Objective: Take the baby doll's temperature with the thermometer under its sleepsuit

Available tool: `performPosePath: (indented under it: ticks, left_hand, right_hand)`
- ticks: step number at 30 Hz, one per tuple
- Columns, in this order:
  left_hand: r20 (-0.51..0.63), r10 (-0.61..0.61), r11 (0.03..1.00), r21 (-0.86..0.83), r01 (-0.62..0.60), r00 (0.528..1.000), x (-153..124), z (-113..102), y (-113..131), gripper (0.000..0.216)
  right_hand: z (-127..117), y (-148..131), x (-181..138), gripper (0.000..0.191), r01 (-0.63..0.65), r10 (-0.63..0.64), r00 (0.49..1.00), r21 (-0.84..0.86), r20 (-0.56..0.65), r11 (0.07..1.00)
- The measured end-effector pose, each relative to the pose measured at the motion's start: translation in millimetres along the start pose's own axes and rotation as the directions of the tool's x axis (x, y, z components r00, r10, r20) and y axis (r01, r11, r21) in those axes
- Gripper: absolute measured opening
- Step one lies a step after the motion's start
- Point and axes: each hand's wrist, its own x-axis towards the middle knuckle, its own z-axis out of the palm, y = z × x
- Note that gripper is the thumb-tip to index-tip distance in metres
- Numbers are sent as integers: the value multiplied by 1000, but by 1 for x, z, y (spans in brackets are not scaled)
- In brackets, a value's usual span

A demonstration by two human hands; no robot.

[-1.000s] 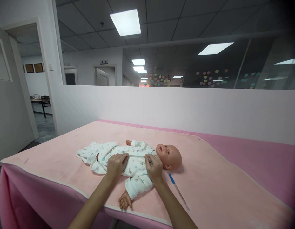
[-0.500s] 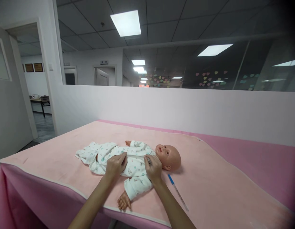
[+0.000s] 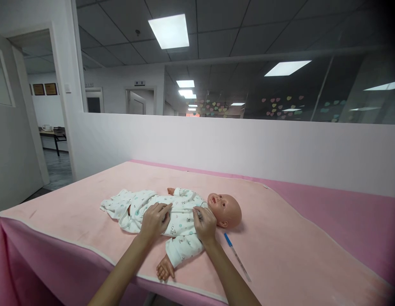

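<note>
White half-wall (image 3: 264,148) under long window (image 3: 223,89); bright ceiling light (image 3: 169,32); open door (image 3: 14,140) left, grey floor (image 3: 58,168) beyond.

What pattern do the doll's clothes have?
The clothes are white, with a scattered pattern in green and dark tones; best seen in the head view.

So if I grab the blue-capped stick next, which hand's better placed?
Your right hand, I'd say: it's nearer the blue-capped stick, which lies just outside the right forearm. Your left hand is farther down the doll, so it would likely have to cross that forearm.
</note>
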Motion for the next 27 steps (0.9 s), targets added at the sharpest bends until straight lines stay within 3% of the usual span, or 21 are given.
performPosePath:
  ticks: [6, 15, 27]
  left_hand:
    - [-20, -11, 1000, -8, 11, 1000, 2, -2, 1, 22]
    - [-86, 43, 996, -75, -50, 995, -2, 7, -6, 25]
    - [-67, 16, 985, -172, -27, 998, 0, 4, -4, 20]
  right_hand:
    - [-1, -1, 1, 19, -9, 9, 1000, -4, 11, 1000]
    - [0, -1, 1, 18, -10, 10, 1000, -6, 8, 1000]
    - [0, 0, 1, 17, -12, 12, 1000, 1, 14, 1000]
